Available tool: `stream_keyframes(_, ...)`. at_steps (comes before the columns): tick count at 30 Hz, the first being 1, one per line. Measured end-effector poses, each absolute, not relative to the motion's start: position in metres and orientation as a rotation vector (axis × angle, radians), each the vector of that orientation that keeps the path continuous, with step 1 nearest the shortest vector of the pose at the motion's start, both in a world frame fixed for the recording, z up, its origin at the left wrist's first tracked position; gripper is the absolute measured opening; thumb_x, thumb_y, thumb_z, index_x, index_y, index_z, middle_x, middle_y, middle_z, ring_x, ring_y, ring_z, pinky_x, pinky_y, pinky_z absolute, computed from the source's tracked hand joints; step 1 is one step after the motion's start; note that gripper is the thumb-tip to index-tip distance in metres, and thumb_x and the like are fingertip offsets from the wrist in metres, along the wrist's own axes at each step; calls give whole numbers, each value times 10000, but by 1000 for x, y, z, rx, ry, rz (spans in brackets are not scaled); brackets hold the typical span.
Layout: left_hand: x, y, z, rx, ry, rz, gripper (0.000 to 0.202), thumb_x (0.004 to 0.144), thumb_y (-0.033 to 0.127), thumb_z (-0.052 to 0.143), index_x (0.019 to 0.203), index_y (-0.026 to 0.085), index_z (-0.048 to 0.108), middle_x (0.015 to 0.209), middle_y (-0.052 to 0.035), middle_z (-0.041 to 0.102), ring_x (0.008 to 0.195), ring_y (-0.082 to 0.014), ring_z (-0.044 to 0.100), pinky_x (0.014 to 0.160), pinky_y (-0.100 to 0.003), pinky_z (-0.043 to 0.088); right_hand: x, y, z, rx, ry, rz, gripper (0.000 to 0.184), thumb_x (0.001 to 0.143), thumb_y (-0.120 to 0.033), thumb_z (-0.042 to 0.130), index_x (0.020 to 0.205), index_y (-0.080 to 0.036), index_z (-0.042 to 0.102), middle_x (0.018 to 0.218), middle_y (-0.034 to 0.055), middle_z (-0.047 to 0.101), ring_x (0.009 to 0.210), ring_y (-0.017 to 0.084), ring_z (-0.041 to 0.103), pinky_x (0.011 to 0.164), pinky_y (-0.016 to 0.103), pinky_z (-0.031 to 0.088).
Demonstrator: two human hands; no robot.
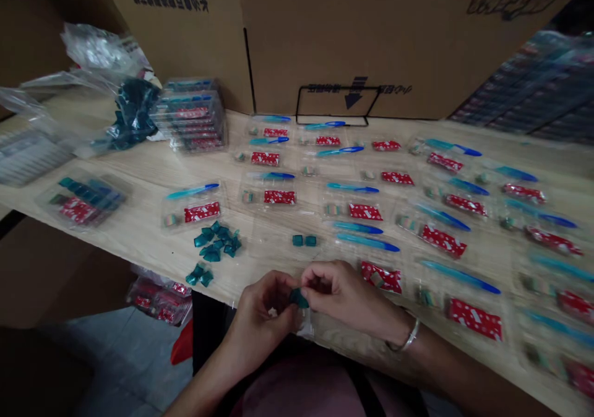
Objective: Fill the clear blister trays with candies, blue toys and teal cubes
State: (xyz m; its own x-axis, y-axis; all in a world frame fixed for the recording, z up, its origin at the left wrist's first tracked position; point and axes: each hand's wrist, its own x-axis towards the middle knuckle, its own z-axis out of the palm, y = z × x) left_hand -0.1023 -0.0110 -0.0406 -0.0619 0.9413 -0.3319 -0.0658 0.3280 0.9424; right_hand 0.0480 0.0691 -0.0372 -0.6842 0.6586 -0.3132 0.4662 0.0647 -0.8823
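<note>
Close to my body at the table's front edge, my left hand point(265, 312) and my right hand point(341, 290) meet. Their fingertips pinch a small teal translucent piece point(299, 297) between them. A bit of clear film hangs just below the fingers. Beyond my hands, two teal blocks point(304, 240) sit side by side on a clear plastic tray. To the left lies a loose pile of similar teal pieces point(218, 240), with a smaller cluster point(199, 275) nearer the edge. Right of my hands, a red patterned packet point(381, 277) rests in a clear tray under blue pens point(368, 242).
Clear trays with blue pens and red packets point(474, 319) cover the table's middle and right. At the back left stand stacked filled cases point(192, 115) and a plastic bag of teal pieces point(134, 111). A large cardboard box point(394, 39) walls off the far side.
</note>
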Motion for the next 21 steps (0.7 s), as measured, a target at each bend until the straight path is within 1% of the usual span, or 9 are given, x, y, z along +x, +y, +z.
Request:
stream_keyframes(4, -105, -9, -40, 767, 1244, 1030, 148, 636, 195, 651, 772, 149, 615, 660, -2, 605, 571, -100, 529, 536, -207, 426, 52, 72, -34, -1086, -2018, 1961, 53, 733, -189, 565, 701, -157, 593, 551, -41, 566, 498, 66, 473, 457, 171, 326)
stream_keyframes(7, -104, -11, -42, 875, 1318, 1046, 114, 672, 171, 615, 784, 153, 622, 621, 6, 594, 531, -95, 524, 510, -203, 425, 51, 74, -34, -1067, -1837, 2180, 58, 692, -198, 588, 664, -160, 554, 518, -51, 557, 472, 62, 491, 453, 170, 342)
stream_keyframes(9, -103, -14, -44, 1172, 1434, 1119, 172, 713, 117, 566, 858, 169, 645, 685, -14, 631, 602, -115, 568, 563, -222, 456, 49, 73, -39, -1027, -1513, 2430, 111, 673, -254, 597, 663, -162, 534, 503, -61, 542, 431, 58, 493, 437, 175, 362)
stream_keyframes(11, -103, -16, -47, 1507, 1478, 1191, 268, 757, 71, 520, 959, 193, 647, 804, -41, 664, 733, -137, 609, 663, -246, 483, 47, 70, -46, -1006, -1139, 2593, 172, 652, -311, 614, 676, -163, 529, 500, -76, 514, 386, 48, 468, 408, 176, 370)
stream_keyframes(12, -103, -16, -48, 1616, 1467, 1205, 289, 775, 62, 506, 992, 198, 641, 843, -49, 668, 776, -142, 615, 695, -252, 486, 46, 68, -49, -1016, -1007, 2611, 194, 644, -327, 624, 681, -162, 529, 502, -81, 502, 376, 43, 459, 398, 174, 371)
stream_keyframes(14, -106, -16, -52, 1655, 1460, 1189, 262, 804, 73, 499, 995, 195, 632, 830, -46, 665, 757, -136, 616, 673, -239, 484, 44, 64, -52, -1059, -920, 2566, 211, 648, -337, 639, 687, -160, 530, 508, -81, 496, 386, 40, 464, 401, 168, 378)
stream_keyframes(17, -108, -14, -55, 1485, 1499, 1150, 164, 824, 135, 522, 927, 187, 638, 767, -30, 646, 686, -130, 599, 613, -227, 465, 42, 62, -48, -1096, -1022, 2480, 228, 675, -355, 647, 694, -157, 536, 525, -66, 514, 422, 45, 487, 431, 171, 388)
stream_keyframes(19, -107, -14, -56, 1355, 1507, 1164, 121, 829, 182, 536, 881, 184, 645, 750, -25, 638, 683, -133, 592, 612, -227, 456, 41, 61, -44, -1085, -1113, 2450, 255, 694, -387, 645, 697, -159, 531, 549, -58, 523, 450, 54, 499, 460, 185, 403)
stream_keyframes(21, -105, -13, -55, 1209, 1489, 1200, 101, 824, 226, 556, 840, 176, 643, 729, -21, 632, 669, -133, 584, 609, -226, 450, 41, 61, -40, -1057, -1240, 2371, 271, 710, -403, 651, 719, -161, 528, 613, -43, 546, 523, 66, 525, 521, 202, 430)
